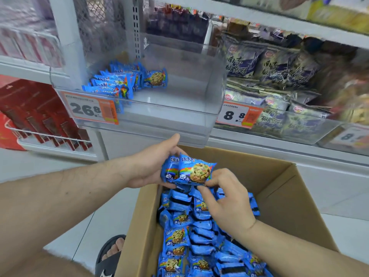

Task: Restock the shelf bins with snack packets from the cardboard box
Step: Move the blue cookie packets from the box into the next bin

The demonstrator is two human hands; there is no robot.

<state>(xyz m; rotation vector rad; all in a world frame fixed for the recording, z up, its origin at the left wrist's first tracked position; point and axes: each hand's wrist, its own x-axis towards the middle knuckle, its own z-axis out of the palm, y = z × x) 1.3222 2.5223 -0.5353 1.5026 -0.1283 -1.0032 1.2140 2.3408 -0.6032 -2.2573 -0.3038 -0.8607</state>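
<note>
Two hands, left hand [151,166] gripping packets [189,170], right hand [225,198] pinching

red boxes [50,120], purple packets [279,68], black sandal [109,256]

Cardboard box [283,188]: near end cut off by the bottom edge; floor of the box hidden under the loose blue packets [199,236].
Held packets [189,171]: exact count not readable; left hand [151,166] covers their left ends, right hand [227,198] pinches the near edge.
Clear bin [159,114]: small print on price label [89,108] too blurred to read.
Purple bags [279,72], far right: motion-blurred, lettering illegible.
Upper shelf goods [179,23]: blurred, cut by the top edge.
Sandalled foot [111,254]: partly hidden behind the box.
</note>
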